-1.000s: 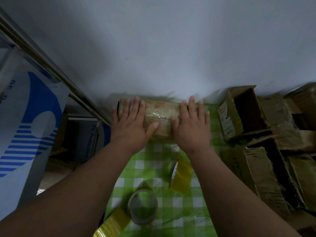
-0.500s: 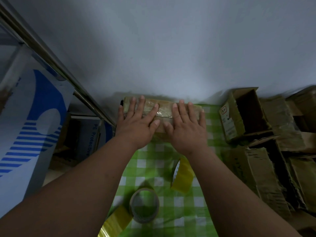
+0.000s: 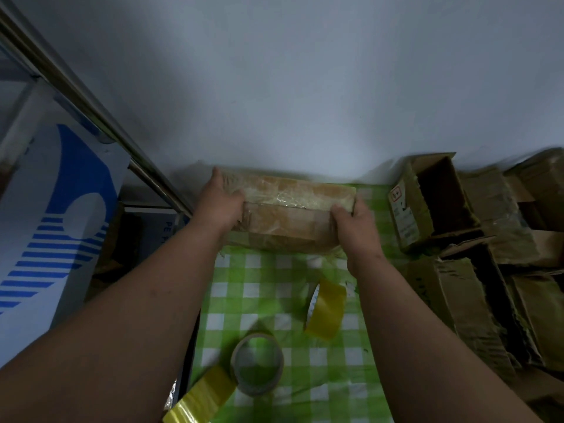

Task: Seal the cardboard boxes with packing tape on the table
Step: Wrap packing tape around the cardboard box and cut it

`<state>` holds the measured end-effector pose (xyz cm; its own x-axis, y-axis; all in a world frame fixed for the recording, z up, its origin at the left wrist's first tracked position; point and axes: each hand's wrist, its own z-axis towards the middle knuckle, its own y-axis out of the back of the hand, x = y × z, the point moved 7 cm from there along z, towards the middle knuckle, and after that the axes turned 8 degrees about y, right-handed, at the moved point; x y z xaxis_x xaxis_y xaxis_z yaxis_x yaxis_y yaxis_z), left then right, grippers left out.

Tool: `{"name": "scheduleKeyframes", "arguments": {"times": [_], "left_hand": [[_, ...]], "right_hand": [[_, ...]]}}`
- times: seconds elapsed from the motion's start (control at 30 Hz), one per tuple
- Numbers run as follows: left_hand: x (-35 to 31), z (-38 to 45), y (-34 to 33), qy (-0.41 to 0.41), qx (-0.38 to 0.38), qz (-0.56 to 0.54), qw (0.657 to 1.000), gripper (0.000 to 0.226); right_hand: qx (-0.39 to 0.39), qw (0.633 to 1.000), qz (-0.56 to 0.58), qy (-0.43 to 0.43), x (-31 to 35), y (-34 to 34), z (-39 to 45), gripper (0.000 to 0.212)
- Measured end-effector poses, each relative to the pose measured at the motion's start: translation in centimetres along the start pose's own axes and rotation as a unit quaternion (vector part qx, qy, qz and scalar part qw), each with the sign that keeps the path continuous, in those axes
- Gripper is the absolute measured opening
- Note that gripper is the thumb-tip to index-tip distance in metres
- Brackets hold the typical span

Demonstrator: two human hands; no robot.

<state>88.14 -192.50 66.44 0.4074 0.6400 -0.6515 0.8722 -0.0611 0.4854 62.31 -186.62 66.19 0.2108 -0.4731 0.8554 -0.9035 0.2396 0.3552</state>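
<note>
Head view: a table covered in a green-and-white checked cloth [image 3: 268, 288] runs up to a pale wall, and the brown rectangular cardboard box wrapped in clear glossy tape [image 3: 290, 215] lies across the cloth's far edge, close against the wall. The box sits between the two hands, one at each short end. The left hand [image 3: 221, 203] grasps the left end, thumb curled onto the near face and fingers wrapped over the far top corner. The right hand [image 3: 355, 219] clasps the right end, thumb hooked over the top edge and fingers round the end face. The box's flaps are closed, and wrinkled shiny tape runs along its top and down its front; its near bottom right corner looks crumpled.

Off the table's right edge lies a heap of worn, torn brown cardboard boxes [image 3: 476, 270], one open with a dark inside. Off the left edge stands a white carton printed with blue stripes [image 3: 58, 221] beside a slanting metal rail [image 3: 91, 117].

Near the cloth's near edge lies a clear tape roll on a pale core [image 3: 258, 363], flat, with a yellowish tape roll [image 3: 201, 398] just beside it at the near left corner. Another yellowish tape roll [image 3: 326, 309] stands on edge nearer the middle, under the right forearm.
</note>
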Motion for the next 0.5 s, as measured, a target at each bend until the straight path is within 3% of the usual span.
{"name": "scheduleKeyframes", "arguments": {"times": [0.1, 0.27, 0.4, 0.5], "left_hand": [[2.3, 3.5, -0.4, 0.028, 0.014, -0.068, 0.997, 0.075], [-0.2, -1.0, -0.1, 0.042, -0.006, -0.032, 0.999, 0.074], [0.7, -0.7, 0.2, 0.056, -0.003, -0.088, 0.995, 0.07], [2.0, -0.2, 0.4, 0.057, -0.012, -0.121, 0.991, 0.067]], "right_hand": [[0.011, 0.998, 0.056, -0.009, 0.0, -0.2, -0.3, 0.047], [0.027, 0.999, 0.03, -0.029, -0.6, -0.2, -0.4, 0.054], [0.028, 0.994, 0.076, -0.079, -0.9, -0.3, -0.9, 0.056], [0.03, 0.99, 0.094, -0.101, -1.7, -0.3, -1.1, 0.071]]}}
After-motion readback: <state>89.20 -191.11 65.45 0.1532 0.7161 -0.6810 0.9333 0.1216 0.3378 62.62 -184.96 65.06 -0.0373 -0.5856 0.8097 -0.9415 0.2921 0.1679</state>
